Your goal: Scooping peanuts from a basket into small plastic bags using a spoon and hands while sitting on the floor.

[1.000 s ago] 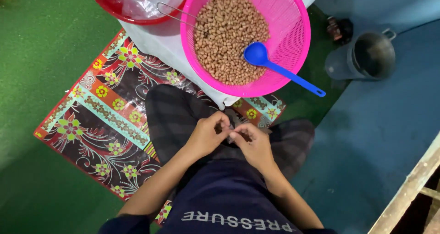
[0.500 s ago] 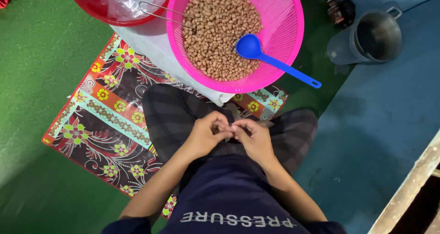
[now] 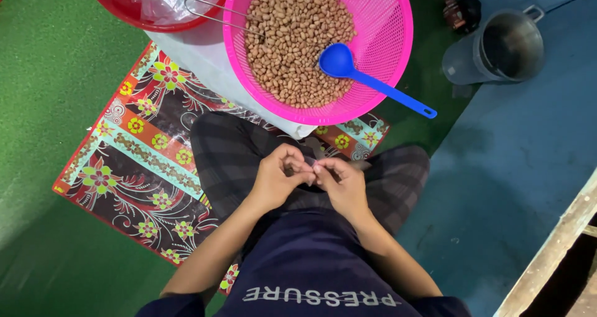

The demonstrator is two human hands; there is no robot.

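My left hand (image 3: 278, 179) and my right hand (image 3: 344, 184) meet over my lap, fingertips pinched together on something small that I cannot make out. I sit cross-legged in dark checked trousers on a flowered mat (image 3: 143, 168). In front of my knees stands a pink mesh basket (image 3: 398, 37) filled with brown peanuts (image 3: 292, 37). A blue plastic scoop (image 3: 348, 68) lies in the basket, its handle sticking out over the rim to the right.
A red bowl (image 3: 124, 9) with clear plastic bags and a wire handle (image 3: 211, 15) stands left of the basket on a white sheet (image 3: 205, 62). A metal pot (image 3: 507, 43) sits at the right. Green floor lies left, blue floor right, a wooden plank (image 3: 553, 255) at bottom right.
The view has shifted a little, so the basket and bowl sit further left and higher. Both hands stay pinched together over my lap, fingers working slightly.
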